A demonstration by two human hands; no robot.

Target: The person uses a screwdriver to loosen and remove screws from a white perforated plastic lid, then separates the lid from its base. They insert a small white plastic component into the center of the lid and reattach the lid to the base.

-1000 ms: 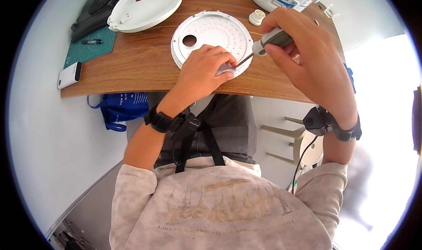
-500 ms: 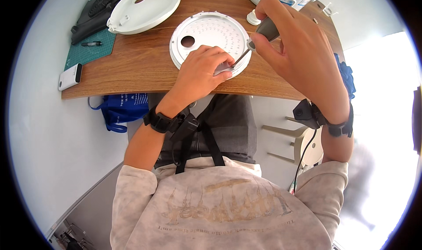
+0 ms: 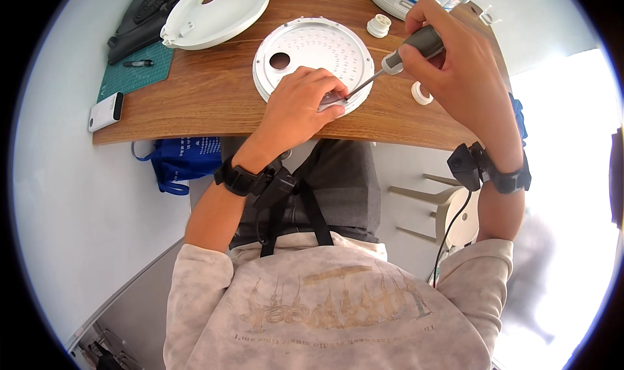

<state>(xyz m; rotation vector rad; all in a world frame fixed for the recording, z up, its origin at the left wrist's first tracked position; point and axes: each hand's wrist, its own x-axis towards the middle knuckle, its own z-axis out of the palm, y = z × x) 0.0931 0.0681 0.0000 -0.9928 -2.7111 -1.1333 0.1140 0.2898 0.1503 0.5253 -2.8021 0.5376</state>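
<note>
Round white disc (image 3: 318,52), perforated, one large hole: flat on wooden table (image 3: 208,87), mid-length, close to near edge. Left hand (image 3: 302,100): curled over disc's near rim, thumb and forefinger tips close; whether clamped on anything, cannot tell. Screwdriver (image 3: 392,63), grey handle: clamped in right hand (image 3: 455,64), slanted, tip at disc rim beside left fingertips. White spool (image 3: 379,25): toward far edge. White ring (image 3: 419,94): toward near right corner. Green mat (image 3: 120,80): left edge.
</note>
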